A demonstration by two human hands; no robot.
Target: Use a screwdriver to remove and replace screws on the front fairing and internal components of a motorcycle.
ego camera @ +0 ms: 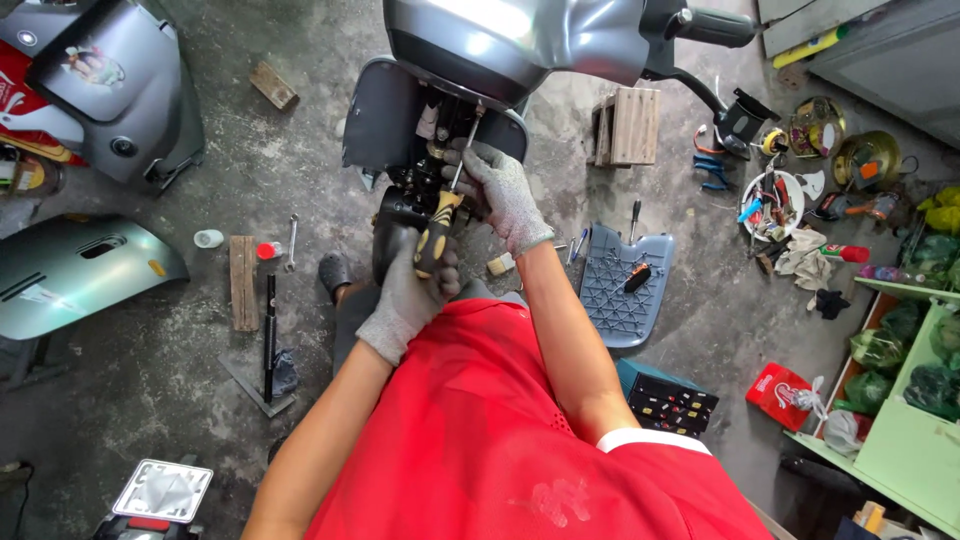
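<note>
two gloved hands: left hand (412, 290) grips the screwdriver (447, 205) handle, right hand (500, 190) pinches its shaft; red package (778, 395) right.

Two gloved hands, the left hand (408, 295) and the right hand (503, 192), share one screwdriver (445, 205) at one grey scooter (520, 40). On the floor (180, 360) lie three loose body panels (85, 265), (110, 90), (620, 285), two flat wood strips (243, 282), (273, 85), one wooden crate (628, 125) and one red bag (782, 395).
</note>
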